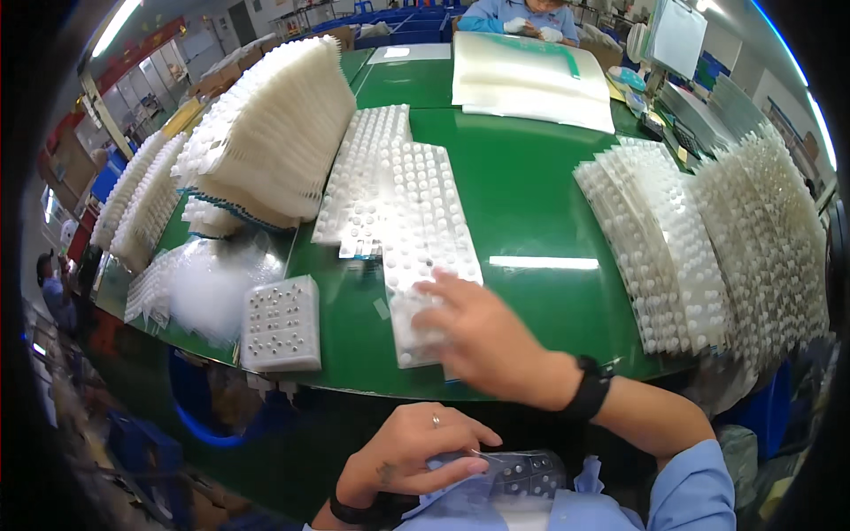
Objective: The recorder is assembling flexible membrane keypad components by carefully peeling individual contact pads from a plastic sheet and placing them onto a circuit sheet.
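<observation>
My right hand [482,341] reaches over the near end of a long white sheet [425,212] set with rows of round domes. Its fingers are apart and slightly blurred, and nothing shows in them; whether they touch the sheet I cannot tell. Low in front of my body, my left hand [416,451] grips a clear plastic sheet [531,473] with round studs between thumb and fingers. Beneath the long sheet lies a second domed sheet [367,159], partly covered. A white block [282,326] with rows of small metal studs stands near the table's front edge.
On the green table [522,212], tall stacks of domed sheets rise at left [266,133] and right [753,239]. A clear plastic bag [212,288] lies beside the block. Large pale sheets [531,84] lie at the back, before a person in blue [518,18] wearing white gloves.
</observation>
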`<state>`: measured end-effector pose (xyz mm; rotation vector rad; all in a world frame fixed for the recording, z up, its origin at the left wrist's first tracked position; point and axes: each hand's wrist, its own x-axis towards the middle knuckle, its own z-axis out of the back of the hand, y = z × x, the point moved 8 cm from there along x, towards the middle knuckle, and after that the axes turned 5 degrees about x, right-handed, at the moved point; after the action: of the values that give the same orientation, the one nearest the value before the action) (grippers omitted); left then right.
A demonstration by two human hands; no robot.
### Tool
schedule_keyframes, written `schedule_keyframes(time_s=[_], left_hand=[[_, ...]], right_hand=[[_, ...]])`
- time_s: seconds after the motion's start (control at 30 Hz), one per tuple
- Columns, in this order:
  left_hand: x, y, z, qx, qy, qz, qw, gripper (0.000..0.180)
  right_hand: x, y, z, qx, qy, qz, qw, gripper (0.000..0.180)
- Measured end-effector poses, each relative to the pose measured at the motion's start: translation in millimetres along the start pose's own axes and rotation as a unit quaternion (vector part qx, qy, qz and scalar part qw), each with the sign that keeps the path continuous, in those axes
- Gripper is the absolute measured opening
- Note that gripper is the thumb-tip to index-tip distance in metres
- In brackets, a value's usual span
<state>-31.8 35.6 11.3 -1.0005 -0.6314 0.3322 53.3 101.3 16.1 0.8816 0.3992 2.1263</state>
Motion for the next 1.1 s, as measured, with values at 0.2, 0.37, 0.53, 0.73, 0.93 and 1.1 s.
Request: schedule_keyframes(time_s=[0.2, 0.37, 0.53, 0.73, 0.93, 1.1], left_hand=[[-19.5, 8.9, -12.8, 0.017, 0.017, 0.033, 0.999, 0.013], [-32.4, 19.9, -0.3, 0.018, 0.002, 0.048, 0.999, 0.015], [-19.8, 21.3, 3.9, 0.018, 0.017, 0.033, 0.999, 0.015], [-8.6, 25.4, 11.8, 0.040, -0.020, 0.009, 0.999, 0.014], [33.3, 49.5, 17.9, 0.220, -0.027, 0.072, 0.972, 0.013], [3.7, 74.2, 32.0, 0.170, 0.000, 0.145, 0.975, 0.013]], right_hand=[[-1.1, -7.9, -43.9, 0.032, 0.061, -0.079, 0.995, 0.051], [-0.8, -7.7, -40.9, 0.002, 0.081, -0.016, 0.997, 0.054], [-9.0, -9.0, -46.7, -0.107, 0.050, 0.031, 0.993, 0.045], [2.8, -31.9, -21.6, 0.122, -0.007, -0.113, 0.986, 0.016], [11.0, -38.6, 129.5, 0.110, -0.284, -0.134, 0.943, 0.020], [-33.5, 1.6, 88.7, -0.074, -0.088, -0.046, 0.992, 0.033]])
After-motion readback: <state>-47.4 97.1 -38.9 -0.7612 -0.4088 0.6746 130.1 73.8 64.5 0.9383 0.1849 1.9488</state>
